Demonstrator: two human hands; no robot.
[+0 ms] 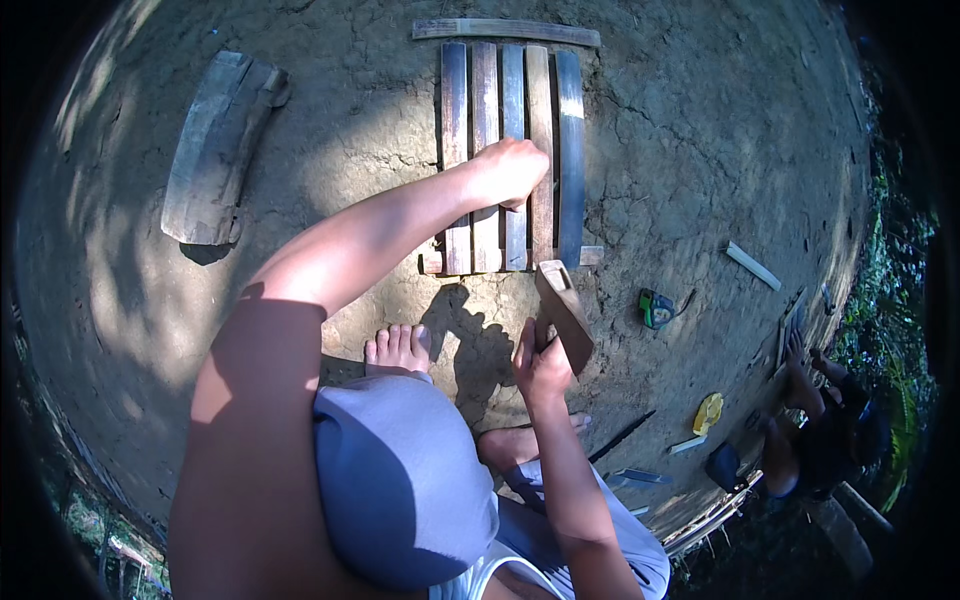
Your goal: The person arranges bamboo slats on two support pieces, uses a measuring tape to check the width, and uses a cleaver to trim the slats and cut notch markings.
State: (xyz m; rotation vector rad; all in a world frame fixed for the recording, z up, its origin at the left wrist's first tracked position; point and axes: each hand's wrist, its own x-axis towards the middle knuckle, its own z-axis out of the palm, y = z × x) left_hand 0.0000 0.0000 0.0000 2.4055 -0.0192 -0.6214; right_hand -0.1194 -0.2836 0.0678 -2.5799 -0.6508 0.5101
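Observation:
Several long wooden slats (454,110) lie side by side on the ground, their near ends over a crosspiece (592,256). Across their middle reaches my left hand (512,172), closed in a fist over the slats; whatever its fingers hold is hidden. Near the slats' lower right end, my right hand (545,372) is closed around the short handle of a mallet-like wooden block (566,315) with a slot in its end. That block is tilted and appears raised above the ground. Beyond the far slat ends lies a separate wooden strip (505,31).
A thick, weathered wood piece (212,150) lies at the left. To the right are a green-and-black tape measure (655,309), a pale stick (753,266), a yellow object (708,413) and a dark, thin blade-like tool (622,435). Another person (825,435) crouches at the far right.

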